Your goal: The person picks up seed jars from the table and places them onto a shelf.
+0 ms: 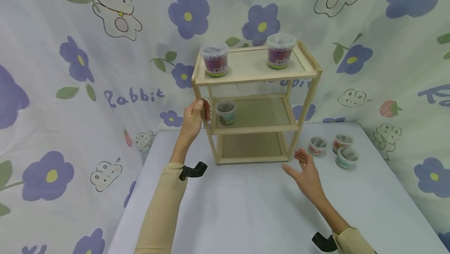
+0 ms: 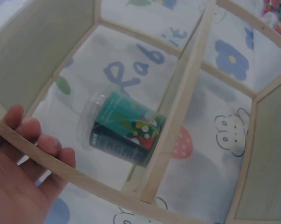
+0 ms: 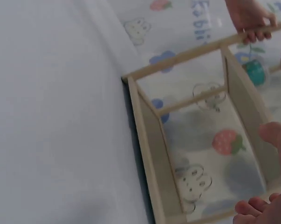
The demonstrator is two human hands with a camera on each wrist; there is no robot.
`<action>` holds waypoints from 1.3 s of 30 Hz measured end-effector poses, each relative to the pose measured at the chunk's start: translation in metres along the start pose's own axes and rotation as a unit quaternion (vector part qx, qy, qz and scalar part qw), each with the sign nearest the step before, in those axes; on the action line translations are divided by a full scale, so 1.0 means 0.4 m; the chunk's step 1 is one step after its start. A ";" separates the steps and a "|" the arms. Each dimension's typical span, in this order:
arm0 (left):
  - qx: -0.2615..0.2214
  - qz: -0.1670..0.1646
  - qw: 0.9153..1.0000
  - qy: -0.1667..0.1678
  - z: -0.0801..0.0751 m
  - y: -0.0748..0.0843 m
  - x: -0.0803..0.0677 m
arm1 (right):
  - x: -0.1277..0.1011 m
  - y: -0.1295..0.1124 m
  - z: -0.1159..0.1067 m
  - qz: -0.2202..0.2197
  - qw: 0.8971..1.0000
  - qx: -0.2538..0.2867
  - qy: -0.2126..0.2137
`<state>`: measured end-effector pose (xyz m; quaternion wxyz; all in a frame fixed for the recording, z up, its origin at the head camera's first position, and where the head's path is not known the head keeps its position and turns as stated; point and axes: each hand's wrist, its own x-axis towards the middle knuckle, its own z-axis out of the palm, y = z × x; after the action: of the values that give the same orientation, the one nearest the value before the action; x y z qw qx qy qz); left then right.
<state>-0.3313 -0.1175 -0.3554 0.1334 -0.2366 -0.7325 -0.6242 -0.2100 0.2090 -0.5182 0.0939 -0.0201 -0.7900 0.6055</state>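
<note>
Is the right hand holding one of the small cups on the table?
No, the right hand hovers open above the table, apart from the three small cups beside the shelf.

left hand [image 1: 192, 119]: raised, fingers curled in a grip | right hand [image 1: 306, 172]: low, seemingly relaxed, fingers spread

A three-tier wooden shelf rack [image 1: 254, 101] stands upright on the counter [image 1: 246, 207], gripped at its front left post. A small clear cup with a green label [image 1: 226, 112] sits on its middle shelf, left side.
</note>
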 end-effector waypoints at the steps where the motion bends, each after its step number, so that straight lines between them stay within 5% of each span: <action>1: 0.001 0.000 1.000 0.001 -0.001 0.000 0.000 | 0.001 0.009 -0.012 0.006 1.000 -0.003 0.007; 11: 0.004 0.011 1.000 -0.002 0.000 0.004 -0.001 | 0.032 0.082 -0.169 0.054 0.991 -0.039 0.115; 21: -0.005 -0.001 1.000 0.000 0.002 0.005 0.001 | 0.067 0.182 -0.312 0.106 0.961 -0.110 0.230; 31: -0.009 0.010 1.000 0.016 -0.007 -0.078 0.021 | 0.112 0.318 -0.352 0.132 0.962 -0.124 0.205; 39: -0.010 0.008 1.000 0.002 -0.007 -0.052 0.015 | 0.123 0.360 -0.323 0.097 0.967 -0.100 0.214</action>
<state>-0.3474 -0.1213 -0.3696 0.1375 -0.2423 -0.7239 -0.6312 -0.2479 0.3776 -0.6184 0.1990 -0.2347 -0.8025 0.5112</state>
